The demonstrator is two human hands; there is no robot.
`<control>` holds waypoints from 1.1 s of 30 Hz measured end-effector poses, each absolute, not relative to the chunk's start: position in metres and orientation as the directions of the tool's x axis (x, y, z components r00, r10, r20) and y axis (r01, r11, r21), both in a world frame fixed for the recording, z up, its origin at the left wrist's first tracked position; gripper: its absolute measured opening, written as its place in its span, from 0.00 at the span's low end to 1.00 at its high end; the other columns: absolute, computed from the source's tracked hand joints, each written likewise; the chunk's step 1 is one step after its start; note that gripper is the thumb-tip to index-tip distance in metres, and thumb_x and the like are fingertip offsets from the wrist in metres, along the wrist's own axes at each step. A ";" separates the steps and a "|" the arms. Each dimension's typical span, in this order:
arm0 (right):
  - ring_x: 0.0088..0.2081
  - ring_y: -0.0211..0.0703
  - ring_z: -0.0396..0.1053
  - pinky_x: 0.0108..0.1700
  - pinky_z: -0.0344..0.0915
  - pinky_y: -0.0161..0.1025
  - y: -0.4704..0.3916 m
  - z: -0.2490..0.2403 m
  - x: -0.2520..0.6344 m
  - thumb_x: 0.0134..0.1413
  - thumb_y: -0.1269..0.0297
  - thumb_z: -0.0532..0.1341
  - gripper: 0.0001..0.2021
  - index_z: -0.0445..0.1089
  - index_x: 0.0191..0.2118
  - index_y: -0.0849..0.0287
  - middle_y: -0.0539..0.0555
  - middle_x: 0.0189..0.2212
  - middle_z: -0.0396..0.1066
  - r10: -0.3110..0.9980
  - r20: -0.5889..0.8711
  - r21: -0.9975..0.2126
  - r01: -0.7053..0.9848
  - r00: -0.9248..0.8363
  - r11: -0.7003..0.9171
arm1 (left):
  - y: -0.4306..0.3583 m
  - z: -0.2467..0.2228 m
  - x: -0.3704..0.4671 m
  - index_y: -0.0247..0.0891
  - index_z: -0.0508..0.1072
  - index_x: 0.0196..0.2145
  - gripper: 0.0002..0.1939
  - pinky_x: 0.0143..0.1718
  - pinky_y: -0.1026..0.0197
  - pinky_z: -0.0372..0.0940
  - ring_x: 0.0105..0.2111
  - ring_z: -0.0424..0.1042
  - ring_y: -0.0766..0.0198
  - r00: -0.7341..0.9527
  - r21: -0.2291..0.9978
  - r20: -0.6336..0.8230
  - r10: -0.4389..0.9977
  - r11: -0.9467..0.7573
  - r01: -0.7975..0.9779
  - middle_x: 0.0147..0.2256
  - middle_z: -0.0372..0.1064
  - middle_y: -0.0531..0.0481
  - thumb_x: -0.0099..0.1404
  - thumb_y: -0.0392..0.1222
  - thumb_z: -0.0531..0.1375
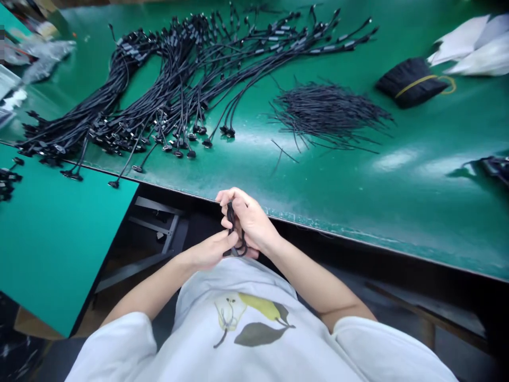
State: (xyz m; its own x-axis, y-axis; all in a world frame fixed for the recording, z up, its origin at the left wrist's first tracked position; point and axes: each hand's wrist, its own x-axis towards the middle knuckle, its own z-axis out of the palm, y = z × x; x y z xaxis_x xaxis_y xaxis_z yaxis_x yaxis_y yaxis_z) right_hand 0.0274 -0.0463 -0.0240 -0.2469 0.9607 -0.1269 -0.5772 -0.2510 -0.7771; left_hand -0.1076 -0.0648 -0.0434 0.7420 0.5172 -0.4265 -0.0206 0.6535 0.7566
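A short black cable (243,245), bent into a small loop, is held between my two hands in front of my shirt. My left hand (212,248) grips its lower part with thumb and fingers together. Above and to the right, my right hand (250,220) pinches the cable's upper part, its fingers curled around it. Both hands are just off the table's front edge. On the green table (338,185) lie many black cables (175,79) with connectors at their ends, spread in bunches. To their right is a loose pile of thin black ties (330,114).
A black bundle with a yellow band (413,82) lies at the back right, beside white packets (477,45). Clear plastic bags (47,55) are at the far left. A lower green board (59,233) stands at my left, near a metal frame (169,228).
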 end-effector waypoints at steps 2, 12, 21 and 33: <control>0.23 0.25 0.56 0.21 0.60 0.27 -0.041 -0.023 0.030 0.48 0.39 0.62 0.25 0.64 0.31 0.60 0.50 0.35 0.62 0.956 -0.130 -0.763 -0.588 -0.265 -0.267 | -0.069 -0.040 -0.103 0.34 0.70 0.34 0.30 0.29 0.60 0.65 0.26 0.65 0.65 0.776 0.638 -0.436 0.455 0.765 -0.090 0.26 0.63 0.51 0.55 0.68 0.59; 0.13 0.26 0.54 0.11 0.47 0.25 -0.034 -0.012 0.034 0.53 0.40 0.59 0.23 0.63 0.31 0.59 0.43 0.19 0.54 0.978 -0.129 -0.819 -0.538 -0.163 -0.198 | -0.073 -0.027 -0.092 0.36 0.66 0.34 0.28 0.19 0.67 0.53 0.20 0.59 0.71 0.696 0.646 -0.407 0.591 0.725 -0.238 0.25 0.61 0.53 0.54 0.66 0.62; 0.14 0.26 0.51 0.12 0.48 0.27 -0.032 -0.017 0.036 0.56 0.43 0.57 0.21 0.62 0.30 0.58 0.45 0.23 0.56 0.973 -0.071 -0.787 -0.588 -0.219 -0.189 | -0.062 -0.029 -0.102 0.37 0.62 0.35 0.25 0.24 0.65 0.55 0.22 0.62 0.70 0.785 0.783 -0.332 0.524 0.617 -0.080 0.24 0.60 0.55 0.57 0.62 0.63; 0.44 0.40 0.70 0.49 0.67 0.42 -0.044 -0.027 0.050 0.48 0.55 0.67 0.28 0.57 0.52 0.54 0.53 0.44 0.66 0.992 -0.059 -0.935 -0.341 -0.113 -0.095 | -0.059 -0.041 -0.095 0.38 0.64 0.34 0.12 0.25 0.64 0.57 0.22 0.62 0.68 0.419 0.918 -0.356 0.835 0.229 0.323 0.23 0.61 0.56 0.65 0.50 0.56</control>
State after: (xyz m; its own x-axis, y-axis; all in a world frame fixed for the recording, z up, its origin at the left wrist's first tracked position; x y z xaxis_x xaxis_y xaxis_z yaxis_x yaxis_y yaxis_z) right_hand 0.0502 -0.0444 -0.0274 -0.1128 0.9918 -0.0592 -0.3413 -0.0947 -0.9352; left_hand -0.0948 -0.0594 -0.0414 0.4188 0.8354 -0.3560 0.3230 0.2293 0.9182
